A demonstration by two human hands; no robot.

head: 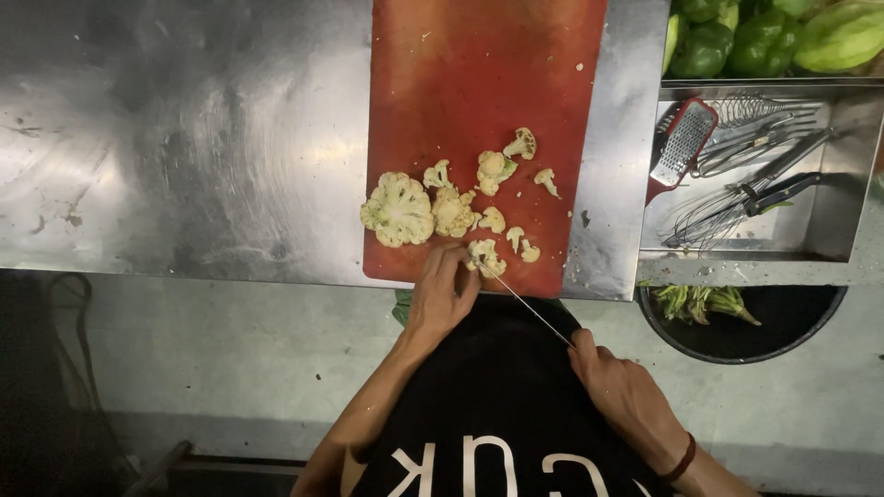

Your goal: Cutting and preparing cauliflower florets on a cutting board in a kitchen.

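A red cutting board (pixel 479 83) lies on a steel counter, with several cauliflower florets on its near half. The largest floret (pixel 398 209) sits at the board's left side. My left hand (pixel 442 293) pinches a small floret (pixel 485 257) at the board's near edge. My right hand (pixel 619 387) grips the handle of a thin knife (pixel 529 305), whose blade points up-left and meets that small floret.
The steel counter (pixel 184 138) stretches left of the board. At right a steel tray (pixel 829 225) holds a red-framed grater (pixel 682 143) and whisks (pixel 727 212). Green peppers (pixel 764 37) sit at top right. A dark bin (pixel 792 327) with green trimmings stands below the counter edge.
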